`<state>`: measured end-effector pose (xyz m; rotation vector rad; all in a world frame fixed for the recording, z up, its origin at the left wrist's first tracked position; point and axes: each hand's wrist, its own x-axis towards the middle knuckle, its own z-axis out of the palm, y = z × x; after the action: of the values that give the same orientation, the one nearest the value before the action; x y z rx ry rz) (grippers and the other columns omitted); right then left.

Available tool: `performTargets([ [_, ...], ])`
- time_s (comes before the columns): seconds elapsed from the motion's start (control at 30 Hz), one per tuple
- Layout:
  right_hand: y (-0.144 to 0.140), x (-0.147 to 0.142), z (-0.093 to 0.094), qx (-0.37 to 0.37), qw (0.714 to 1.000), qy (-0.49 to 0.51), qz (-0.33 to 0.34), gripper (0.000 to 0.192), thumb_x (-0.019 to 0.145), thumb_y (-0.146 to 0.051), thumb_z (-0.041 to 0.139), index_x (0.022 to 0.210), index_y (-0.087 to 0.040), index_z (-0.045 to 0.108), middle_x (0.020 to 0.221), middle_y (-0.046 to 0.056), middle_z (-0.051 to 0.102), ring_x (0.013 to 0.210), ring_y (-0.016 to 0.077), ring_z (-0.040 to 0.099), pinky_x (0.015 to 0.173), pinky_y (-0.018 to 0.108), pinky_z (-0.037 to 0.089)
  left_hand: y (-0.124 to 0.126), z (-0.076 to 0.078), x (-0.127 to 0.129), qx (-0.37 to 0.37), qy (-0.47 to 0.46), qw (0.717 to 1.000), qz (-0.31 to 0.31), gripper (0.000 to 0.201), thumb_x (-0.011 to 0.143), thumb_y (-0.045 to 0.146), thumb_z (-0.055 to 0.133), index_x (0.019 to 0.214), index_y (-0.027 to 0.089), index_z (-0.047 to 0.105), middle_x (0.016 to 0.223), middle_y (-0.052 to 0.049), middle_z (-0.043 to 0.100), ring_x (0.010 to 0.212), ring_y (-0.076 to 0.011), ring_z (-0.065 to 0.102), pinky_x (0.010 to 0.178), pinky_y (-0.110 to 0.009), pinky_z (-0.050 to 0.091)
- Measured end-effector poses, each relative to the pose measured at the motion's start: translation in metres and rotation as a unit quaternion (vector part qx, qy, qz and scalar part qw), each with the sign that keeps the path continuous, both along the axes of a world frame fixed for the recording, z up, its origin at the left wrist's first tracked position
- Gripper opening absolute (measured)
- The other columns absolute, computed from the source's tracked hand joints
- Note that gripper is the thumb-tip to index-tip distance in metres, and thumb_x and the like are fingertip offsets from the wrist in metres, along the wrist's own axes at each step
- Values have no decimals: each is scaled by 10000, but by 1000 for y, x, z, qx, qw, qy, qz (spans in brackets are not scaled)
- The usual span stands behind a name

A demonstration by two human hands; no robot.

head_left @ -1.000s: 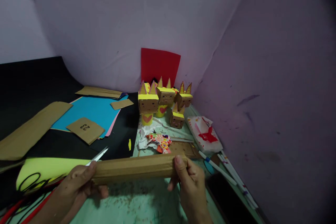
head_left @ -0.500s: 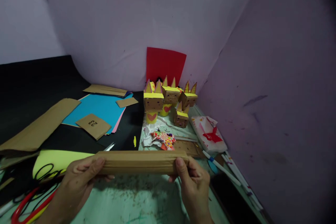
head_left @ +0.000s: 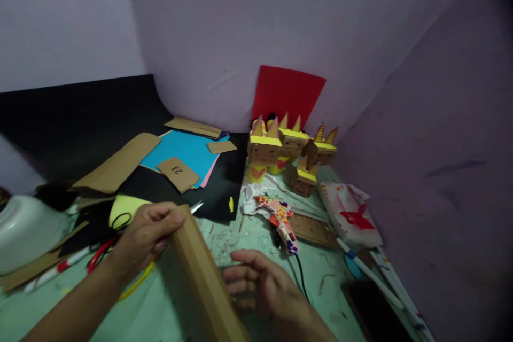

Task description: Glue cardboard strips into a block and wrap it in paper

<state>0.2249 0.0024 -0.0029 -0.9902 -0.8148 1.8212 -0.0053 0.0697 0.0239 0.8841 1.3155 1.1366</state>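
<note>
A long folded strip of brown cardboard (head_left: pixel 206 283) slants from the middle of the view down to the bottom edge. My left hand (head_left: pixel 150 230) pinches its upper end between thumb and fingers. Beside the strip's right side is my right hand (head_left: pixel 266 283), fingers spread and slightly blurred; whether the fingertips touch the cardboard I cannot tell. Just past the strip's upper end the tips of scissors (head_left: pixel 196 207) show, with a red handle (head_left: pixel 98 256) partly hidden behind my left arm. A patterned glue gun (head_left: pixel 282 219) with a black cord lies beyond my right hand.
Several cardboard box heads with yellow tops (head_left: pixel 265 150) stand at the back before a red sheet (head_left: pixel 286 93). Blue paper (head_left: pixel 184 149) and cardboard pieces lie on a black sheet at left. A plastic packet (head_left: pixel 350 214) and dark phone (head_left: pixel 374 310) are at right.
My right hand has let go of the strip's right end and opened. The strip has swung from level to slanting downward, still in my left hand. The view has shifted left.
</note>
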Motion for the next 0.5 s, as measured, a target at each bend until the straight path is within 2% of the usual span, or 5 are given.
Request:
performTargets([
  [0.13,-18,-23,-13,-21,982,-56,181,703,489,-414,878,1114,-223,619,833,1,667,699,153,622,602,224,448,-5,-12,17,12,20,998,-53,361,495,452,796,502,151,597,427,36,446,373,-57,343,372,-180,242],
  [0.27,-17,-30,-42,-35,965,-146,214,767,425,-316,895,1126,-210,603,822,-9,650,696,158,616,609,244,477,1,-26,14,58,57,997,11,381,603,486,738,503,147,595,447,26,482,422,-77,392,406,-191,283],
  [0.33,-10,-34,-53,-65,963,-151,214,706,451,-396,886,1077,-204,623,844,1,654,772,188,640,670,273,509,5,-27,7,95,80,991,58,364,716,488,666,576,157,611,454,42,485,384,-62,330,385,-194,247],
  [0.4,-4,-36,-56,-94,961,-145,216,596,557,-540,815,1013,-198,639,807,9,652,817,221,660,704,317,534,5,-21,0,153,107,979,80,299,800,469,610,747,179,655,570,25,589,423,-78,412,415,-199,312],
  [0.5,2,-30,-46,-89,959,-163,215,473,778,-571,652,1053,-187,624,845,35,662,839,233,668,710,376,555,-6,-4,-4,266,143,953,-9,392,710,554,699,934,233,699,912,-44,710,840,-203,639,739,-298,502],
])
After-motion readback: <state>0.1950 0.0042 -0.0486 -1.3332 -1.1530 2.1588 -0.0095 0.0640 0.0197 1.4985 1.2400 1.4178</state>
